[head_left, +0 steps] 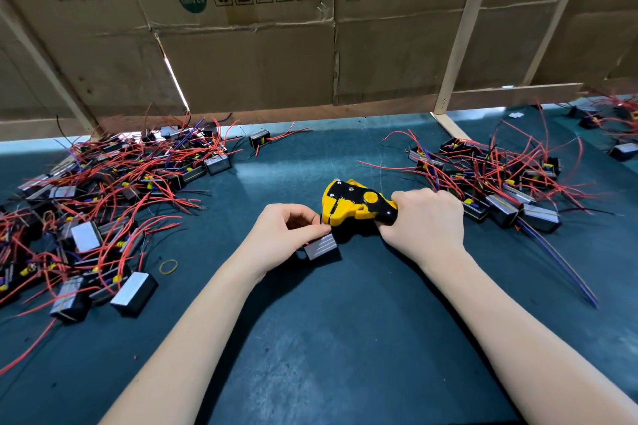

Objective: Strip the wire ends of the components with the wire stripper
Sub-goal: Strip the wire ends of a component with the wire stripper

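My right hand (426, 219) grips the handles of a yellow and black wire stripper (355, 203), whose jaws point left. My left hand (286, 229) holds a small black component with a silver face (322, 247) just below the jaws and pinches its wire at the jaw opening. The wire end itself is hidden between my fingers and the tool. Both hands hover low over the dark green mat (328, 338).
A big heap of components with red wires (103, 203) covers the left of the mat, and another heap (500, 183) lies at the right. A yellow rubber band (168, 266) sits near the left heap. Cardboard walls (276, 45) with wooden struts close off the back.
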